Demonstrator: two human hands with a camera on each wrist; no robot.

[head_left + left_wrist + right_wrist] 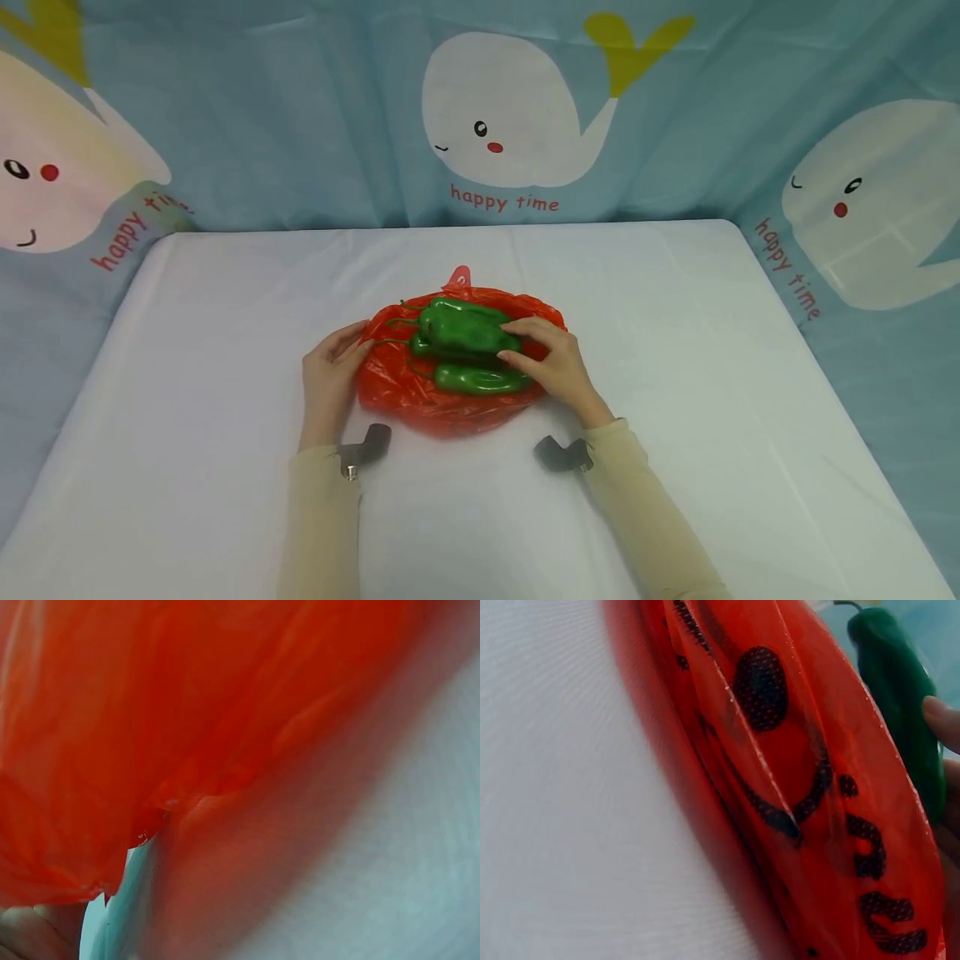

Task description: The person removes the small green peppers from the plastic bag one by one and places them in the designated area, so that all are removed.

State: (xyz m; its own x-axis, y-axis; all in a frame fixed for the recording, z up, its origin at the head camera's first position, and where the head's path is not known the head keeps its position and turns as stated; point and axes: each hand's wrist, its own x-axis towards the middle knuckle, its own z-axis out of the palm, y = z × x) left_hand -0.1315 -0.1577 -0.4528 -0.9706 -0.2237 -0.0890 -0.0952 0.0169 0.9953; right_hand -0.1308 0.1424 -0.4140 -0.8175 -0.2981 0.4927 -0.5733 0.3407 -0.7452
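Observation:
A red plastic bag (pixel 390 383) lies spread open on the table with several green peppers (pixel 483 380) in it, their thin stems pointing left. My left hand (pixel 333 362) is at the bag's left rim and pinches it between thumb and fingers. In the left wrist view, the red bag (pixel 187 697) covers much of the picture, and only a bit of the hand (pixel 41 930) shows. From the right, my right hand (pixel 555 362) grips the blunt end of a larger green pepper (pixel 461 327). The right wrist view shows this pepper (pixel 892 682) above the bag's printed side (pixel 840 750).
A white cloth covers the table (pixel 675 333). Behind and beside it hangs a blue curtain (pixel 337 125) with whale prints. A dark wrist mount (pixel 367 446) sits on the left wrist, and another dark mount (pixel 562 455) on the right.

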